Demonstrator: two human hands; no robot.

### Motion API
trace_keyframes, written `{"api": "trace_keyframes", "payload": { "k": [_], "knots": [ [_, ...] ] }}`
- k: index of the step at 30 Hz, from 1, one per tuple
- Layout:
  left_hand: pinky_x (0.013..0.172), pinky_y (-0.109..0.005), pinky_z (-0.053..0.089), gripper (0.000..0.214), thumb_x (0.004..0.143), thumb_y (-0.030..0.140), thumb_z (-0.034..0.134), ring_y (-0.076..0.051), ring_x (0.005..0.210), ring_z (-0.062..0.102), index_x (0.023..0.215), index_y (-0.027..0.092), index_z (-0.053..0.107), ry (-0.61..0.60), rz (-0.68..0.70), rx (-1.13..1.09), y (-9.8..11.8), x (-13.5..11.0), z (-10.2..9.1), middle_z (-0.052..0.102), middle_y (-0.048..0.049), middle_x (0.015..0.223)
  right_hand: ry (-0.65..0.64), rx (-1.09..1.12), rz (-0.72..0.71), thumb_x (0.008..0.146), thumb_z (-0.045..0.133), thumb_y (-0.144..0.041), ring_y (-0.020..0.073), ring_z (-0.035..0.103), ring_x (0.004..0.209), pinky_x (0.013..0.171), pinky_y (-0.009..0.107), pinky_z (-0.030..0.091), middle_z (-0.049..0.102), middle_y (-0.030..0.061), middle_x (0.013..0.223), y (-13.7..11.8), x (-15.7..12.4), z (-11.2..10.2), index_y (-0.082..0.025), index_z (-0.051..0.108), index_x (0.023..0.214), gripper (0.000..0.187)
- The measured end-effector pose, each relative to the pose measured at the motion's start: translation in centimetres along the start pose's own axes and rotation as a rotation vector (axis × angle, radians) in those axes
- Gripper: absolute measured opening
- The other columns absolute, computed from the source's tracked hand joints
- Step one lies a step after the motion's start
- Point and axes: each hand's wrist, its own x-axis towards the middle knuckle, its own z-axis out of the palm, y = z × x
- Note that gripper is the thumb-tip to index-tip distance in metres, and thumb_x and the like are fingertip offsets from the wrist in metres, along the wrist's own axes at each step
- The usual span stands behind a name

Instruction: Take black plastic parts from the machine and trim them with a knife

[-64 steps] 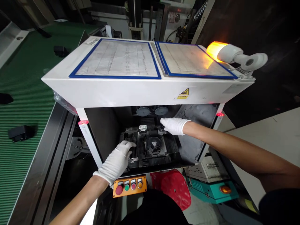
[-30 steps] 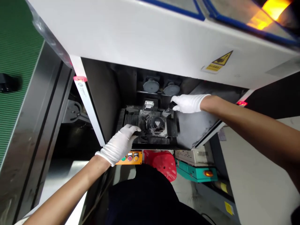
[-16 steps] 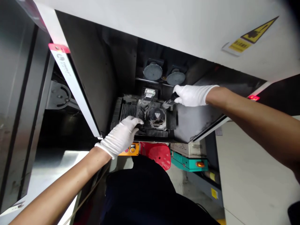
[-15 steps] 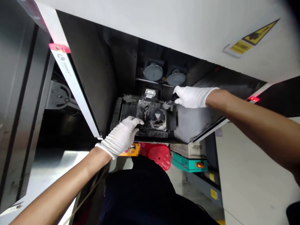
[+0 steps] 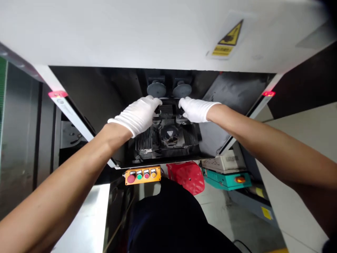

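Both my hands wear white gloves and reach into a dark machine bay. My left hand [image 5: 142,112] has its fingers curled at the left of a dark ribbed block [image 5: 166,109], around a small dark part I cannot make out. Across from it, my right hand [image 5: 196,109] is closed at the block's right side, on another dark piece mostly hidden by the fingers. Just beyond the hands are two round grey discs [image 5: 156,90]. Nearer me lies a fixture with a dark domed piece [image 5: 170,135] bearing a pale triangle, and ribbed slots [image 5: 143,140] to its left.
An orange control box [image 5: 143,175] with several buttons hangs below the bay's front edge. Beside it are a red seat [image 5: 186,177] and a teal machine [image 5: 226,179]. Red lights [image 5: 58,94] mark the white frame posts. A yellow warning label [image 5: 228,38] is on the panel above.
My left hand has moved forward from the near left of the fixture to the discs. My right hand has moved in closer to it. The view has turned and shifted.
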Motion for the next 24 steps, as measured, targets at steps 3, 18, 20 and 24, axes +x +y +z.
{"api": "trace_keyframes", "payload": {
  "k": [3, 18, 20, 24],
  "knots": [
    [0.097, -0.043, 0.054, 0.040, 0.089, 0.017, 0.055, -0.030, 0.110, 0.067, 0.128, 0.014, 0.061, -0.148, 0.052, 0.096, 0.2, 2.1, -0.6, 0.066, -0.0120, 0.115, -0.027, 0.020, 0.021, 0.088, 0.067, -0.014, 0.0327, 0.068, 0.095, 0.082, 0.042, 0.057, 0.059, 0.0182, 0.118, -0.3, -0.2, -0.5, -0.007, 0.051, 0.128, 0.044],
    [0.101, -0.039, 0.052, 0.044, 0.089, 0.016, 0.053, -0.028, 0.111, 0.065, 0.133, 0.012, 0.056, -0.207, 0.033, 0.171, 0.5, 2.3, 0.8, 0.066, -0.0136, 0.119, 0.027, 0.066, 0.002, 0.085, 0.074, -0.018, 0.0327, 0.069, 0.095, 0.084, 0.044, 0.059, 0.060, 0.0173, 0.119, -0.3, -0.6, -0.7, -0.005, 0.051, 0.130, 0.052],
    [0.100, -0.040, 0.053, 0.045, 0.089, 0.014, 0.052, -0.028, 0.109, 0.065, 0.133, 0.010, 0.054, -0.198, 0.021, 0.190, 0.8, 2.0, 1.1, 0.065, -0.0150, 0.116, 0.032, 0.071, -0.003, 0.086, 0.072, -0.016, 0.0335, 0.069, 0.096, 0.084, 0.046, 0.059, 0.060, 0.0174, 0.118, -0.3, -0.6, -0.7, -0.004, 0.051, 0.129, 0.049],
    [0.098, -0.042, 0.053, 0.047, 0.087, 0.007, 0.047, -0.030, 0.110, 0.064, 0.134, 0.006, 0.051, -0.212, -0.012, 0.264, 1.7, 1.7, 1.4, 0.060, -0.0183, 0.119, 0.034, 0.083, -0.002, 0.085, 0.070, -0.011, 0.0332, 0.069, 0.095, 0.082, 0.047, 0.060, 0.061, 0.0162, 0.116, -0.3, -0.5, -0.5, -0.005, 0.052, 0.128, 0.047]
  ]
}}
